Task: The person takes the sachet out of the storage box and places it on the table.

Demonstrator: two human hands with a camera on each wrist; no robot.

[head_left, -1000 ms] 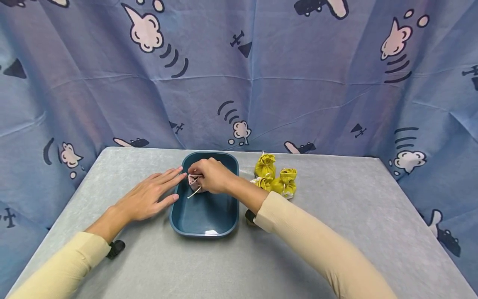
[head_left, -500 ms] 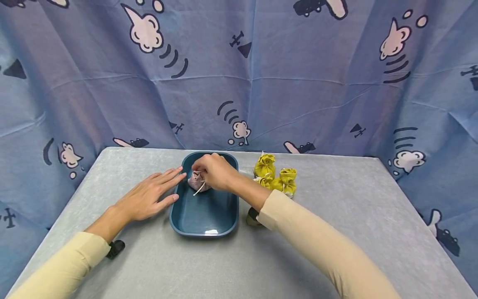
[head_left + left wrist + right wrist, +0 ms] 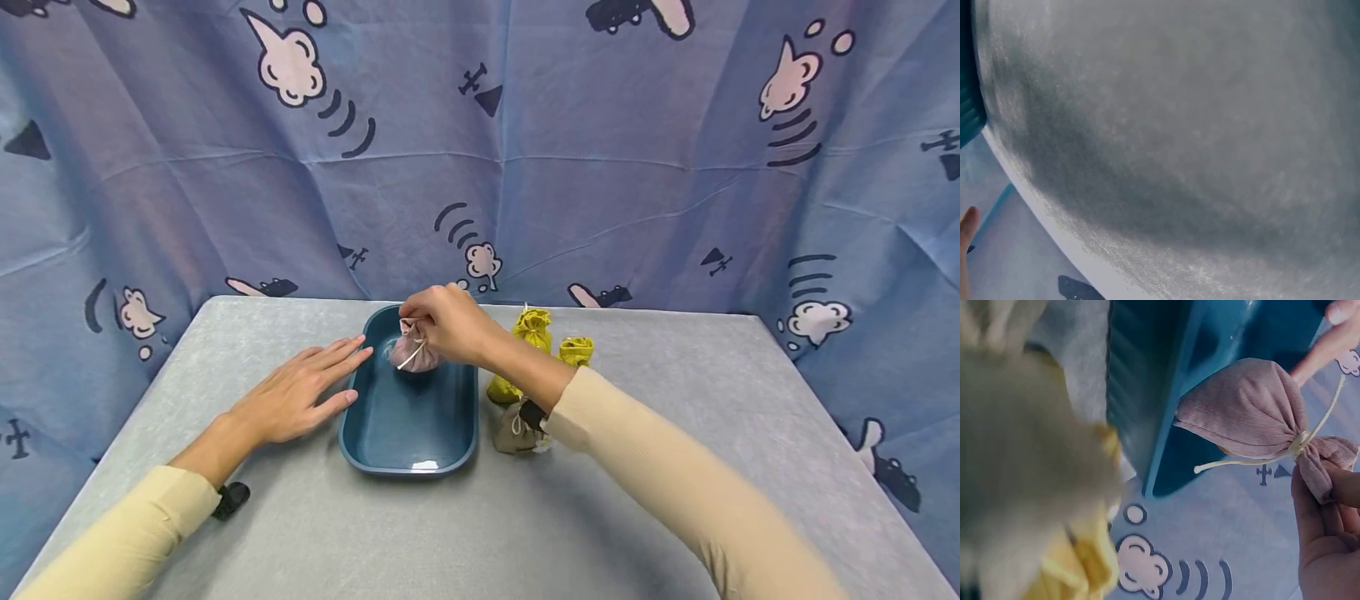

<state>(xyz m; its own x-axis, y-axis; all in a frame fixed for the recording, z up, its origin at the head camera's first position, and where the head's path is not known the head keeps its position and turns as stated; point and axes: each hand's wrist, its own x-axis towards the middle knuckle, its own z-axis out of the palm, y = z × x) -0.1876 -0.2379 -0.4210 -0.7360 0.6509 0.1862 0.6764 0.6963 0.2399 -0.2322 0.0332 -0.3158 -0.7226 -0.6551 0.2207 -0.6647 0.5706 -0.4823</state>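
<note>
My right hand (image 3: 453,325) pinches the gathered neck of a dusty-pink drawstring pouch (image 3: 415,355) at the far end of a blue plastic bin (image 3: 408,425). In the right wrist view the pouch (image 3: 1247,412) hangs from thumb and fingers, its pale cord tied round the neck with loose ends out. At the bin's left side my left hand (image 3: 300,396) lies with straight fingers, their tips at the rim. The left wrist view catches mostly tabletop, with the bin's wall (image 3: 969,81) at its edge.
Right of the bin stand yellow drawstring pouches (image 3: 532,327), partly behind my right forearm. A grey-brown pouch (image 3: 513,433) sits nearer, against the dark wrist camera in the head view. A patterned blue curtain (image 3: 600,167) hangs behind the grey table (image 3: 315,533).
My right hand has lifted the pink pouch from the bin's floor, moving it up and slightly right. More of the grey-brown pouch shows. The left hand has stayed put.
</note>
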